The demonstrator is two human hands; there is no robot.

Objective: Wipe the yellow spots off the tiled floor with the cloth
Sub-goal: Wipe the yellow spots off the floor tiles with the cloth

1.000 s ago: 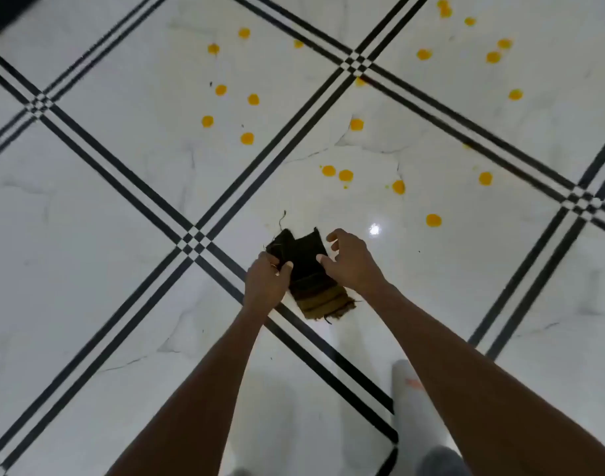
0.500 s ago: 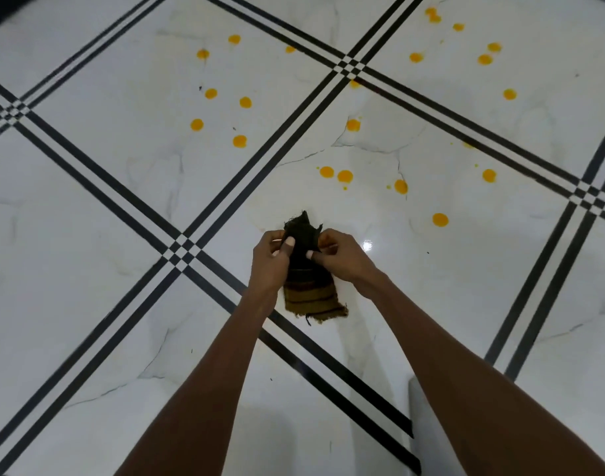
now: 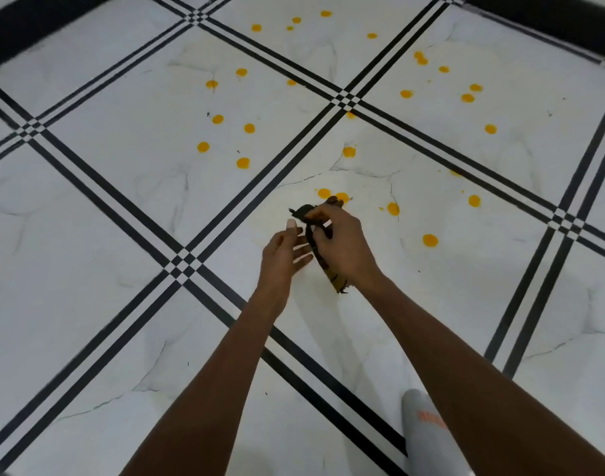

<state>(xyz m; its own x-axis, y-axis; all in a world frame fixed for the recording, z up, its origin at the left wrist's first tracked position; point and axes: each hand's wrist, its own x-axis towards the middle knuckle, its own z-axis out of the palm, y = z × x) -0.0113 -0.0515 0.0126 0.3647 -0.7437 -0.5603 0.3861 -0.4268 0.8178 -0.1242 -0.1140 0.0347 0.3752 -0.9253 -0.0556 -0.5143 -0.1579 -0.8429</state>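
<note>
Nearest, the left hand [image 3: 283,250] was spread loose beside the right hand [image 3: 340,242], which gripped the dark cloth [image 3: 330,269] bunched above the floor [image 3: 122,218]. Beyond them, yellow spots [image 3: 242,163] dotted the tiles.

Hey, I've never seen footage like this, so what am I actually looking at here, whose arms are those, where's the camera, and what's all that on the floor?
There is no machine here. The camera sits on a person's head and looks forward and down, so the two bare arms reaching in from below are the wearer's own. The floor is white marble-look tile crossed by black stripes. Scattered across it are yellow spots, which look like drips of something spilled. The right hand grips a bunched dark cloth with a brownish striped end. The left hand is open beside it, fingers spread; whether it touches the cloth is unclear. No spot looks wiped yet. A light-coloured foot shows near the bottom edge.
</note>
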